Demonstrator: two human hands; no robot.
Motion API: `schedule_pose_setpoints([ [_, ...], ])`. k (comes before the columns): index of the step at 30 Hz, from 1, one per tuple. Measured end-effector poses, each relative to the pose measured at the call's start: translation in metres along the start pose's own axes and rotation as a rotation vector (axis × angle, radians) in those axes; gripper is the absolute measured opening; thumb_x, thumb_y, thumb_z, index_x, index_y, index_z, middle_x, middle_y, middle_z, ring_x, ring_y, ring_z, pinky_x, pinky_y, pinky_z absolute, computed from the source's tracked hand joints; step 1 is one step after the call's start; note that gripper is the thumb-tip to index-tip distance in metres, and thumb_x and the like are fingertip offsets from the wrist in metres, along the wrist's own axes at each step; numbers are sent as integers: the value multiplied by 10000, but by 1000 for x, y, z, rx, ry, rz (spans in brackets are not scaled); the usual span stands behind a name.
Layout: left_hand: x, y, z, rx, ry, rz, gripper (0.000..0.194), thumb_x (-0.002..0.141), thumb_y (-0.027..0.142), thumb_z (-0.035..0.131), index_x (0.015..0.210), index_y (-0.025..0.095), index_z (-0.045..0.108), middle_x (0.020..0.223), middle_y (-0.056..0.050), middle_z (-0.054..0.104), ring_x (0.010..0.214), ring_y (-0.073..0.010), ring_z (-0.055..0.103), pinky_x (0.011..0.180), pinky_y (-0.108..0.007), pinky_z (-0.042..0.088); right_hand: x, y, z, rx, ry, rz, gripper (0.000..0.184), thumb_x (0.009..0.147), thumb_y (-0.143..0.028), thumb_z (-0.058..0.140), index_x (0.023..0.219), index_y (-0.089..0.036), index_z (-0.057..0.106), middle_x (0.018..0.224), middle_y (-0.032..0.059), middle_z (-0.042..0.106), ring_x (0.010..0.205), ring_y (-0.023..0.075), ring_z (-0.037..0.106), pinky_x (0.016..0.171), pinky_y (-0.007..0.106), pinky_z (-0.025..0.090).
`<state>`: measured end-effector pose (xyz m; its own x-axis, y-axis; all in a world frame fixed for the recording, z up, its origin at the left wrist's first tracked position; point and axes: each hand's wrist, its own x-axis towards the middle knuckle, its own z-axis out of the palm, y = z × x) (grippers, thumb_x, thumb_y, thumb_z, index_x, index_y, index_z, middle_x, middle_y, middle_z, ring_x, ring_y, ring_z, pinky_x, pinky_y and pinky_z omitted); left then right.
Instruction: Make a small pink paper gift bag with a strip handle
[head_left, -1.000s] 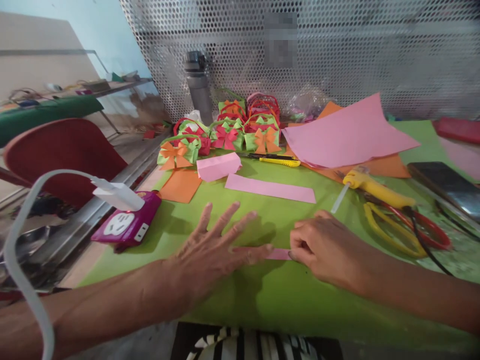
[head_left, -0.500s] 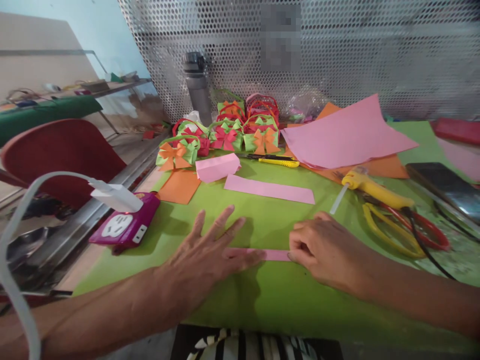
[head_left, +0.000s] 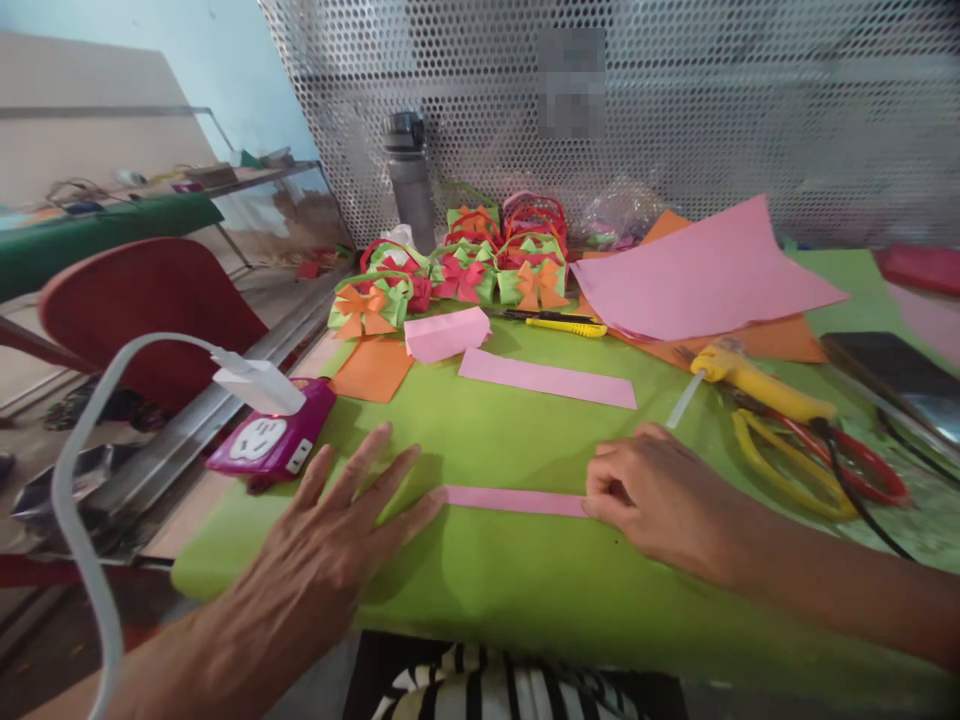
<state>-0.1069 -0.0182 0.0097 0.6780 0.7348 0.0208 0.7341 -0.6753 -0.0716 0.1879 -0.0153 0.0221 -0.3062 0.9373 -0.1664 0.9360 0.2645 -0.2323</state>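
A narrow pink paper strip (head_left: 517, 501) lies across the green table covering in front of me. Its right end is pinched between the thumb and curled fingers of my right hand (head_left: 660, 505). My left hand (head_left: 352, 530) is spread, palm down, with the thumb tip at the strip's left end. Behind the strip lies a wider flat pink strip (head_left: 547, 379). A folded pink paper piece (head_left: 448, 335) and an orange paper square (head_left: 373, 370) sit farther back on the left.
Small paper bags with bows (head_left: 461, 272) stand at the back beside a grey bottle (head_left: 412, 195). A yellow cutter (head_left: 566, 325), pink sheets (head_left: 705, 270), a glue gun (head_left: 765, 385), scissors (head_left: 795, 470) and a phone (head_left: 892, 375) lie rightward. A purple power socket (head_left: 274, 440) sits left.
My left hand has slid leftward along the narrow pink strip to its left end, uncovering most of it. My right hand keeps its pinch in the same place.
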Motion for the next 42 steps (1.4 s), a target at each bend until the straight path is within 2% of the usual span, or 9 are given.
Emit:
schedule_pose_setpoints([
  [3, 11, 3, -4, -62, 166, -51, 565, 759, -2, 392, 1199, 323, 531, 1364, 1, 445, 1279, -307, 316, 1031, -494, 228, 1, -2, 0, 9, 36, 29, 282, 757, -136, 477, 482, -179, 522, 496, -16, 554, 502, 109, 456, 616, 270, 321],
  [6, 34, 17, -13, -272, 346, -112, 274, 842, 157, 427, 1069, 191, 577, 1033, -66, 644, 930, -197, 585, 822, -298, 433, 4, -7, 3, 53, 28, 54, 256, 758, -181, 489, 513, -185, 562, 458, -15, 525, 457, 103, 433, 498, 239, 282],
  [9, 66, 37, -26, -533, 158, -162, 143, 832, 205, 453, 811, 181, 593, 645, 18, 614, 536, -103, 526, 515, -208, 380, 9, -11, 6, 58, 28, 24, 259, 766, -260, 524, 526, -186, 584, 444, -15, 503, 426, 96, 401, 440, 238, 231],
  [13, 104, 49, -30, -675, -92, -149, 102, 728, 173, 534, 633, 158, 568, 547, 39, 539, 492, -86, 458, 455, -196, 300, 15, -7, 4, 13, 30, -25, 334, 772, -357, 539, 483, -191, 554, 410, -26, 456, 399, 88, 343, 427, 247, 194],
  [17, 117, 44, -21, -631, -176, -140, 110, 681, 147, 538, 574, 161, 556, 493, 45, 494, 474, -90, 434, 453, -206, 279, 13, 3, -3, -32, -23, 12, 316, 733, -342, 595, 470, -181, 531, 410, -36, 450, 400, 82, 365, 433, 246, 179],
  [22, 102, 46, -10, -499, -127, -110, 111, 760, 156, 513, 800, 173, 615, 594, 21, 574, 536, -116, 508, 505, -221, 342, -4, 7, 5, -216, 202, -222, 34, 750, -213, 619, 781, -199, 628, 647, -1, 588, 628, 144, 510, 569, 266, 284],
  [26, 78, 51, -2, -336, -64, 146, 327, 884, 324, 445, 1194, 227, 488, 891, -44, 611, 791, -200, 572, 687, -318, 442, -17, 10, 24, -450, 368, -555, 320, 729, -155, 607, 1047, -155, 570, 706, 26, 553, 693, 188, 480, 567, 307, 268],
  [31, 59, 60, -2, -292, -66, 199, 779, 713, 729, 375, 1323, 243, 358, 1094, -102, 506, 949, -282, 496, 787, -447, 438, -18, 13, 33, -565, 330, -601, 288, 709, -183, 585, 992, -134, 562, 696, 32, 536, 653, 180, 443, 538, 317, 238],
  [42, 14, 11, 8, 19, 128, -68, 714, 771, 647, 419, 1225, 103, 511, 917, -110, 526, 822, -264, 496, 717, -404, 406, -22, 11, 34, -560, 373, -579, 520, 649, -179, 581, 1151, -66, 507, 717, 43, 560, 660, 185, 455, 568, 339, 264],
])
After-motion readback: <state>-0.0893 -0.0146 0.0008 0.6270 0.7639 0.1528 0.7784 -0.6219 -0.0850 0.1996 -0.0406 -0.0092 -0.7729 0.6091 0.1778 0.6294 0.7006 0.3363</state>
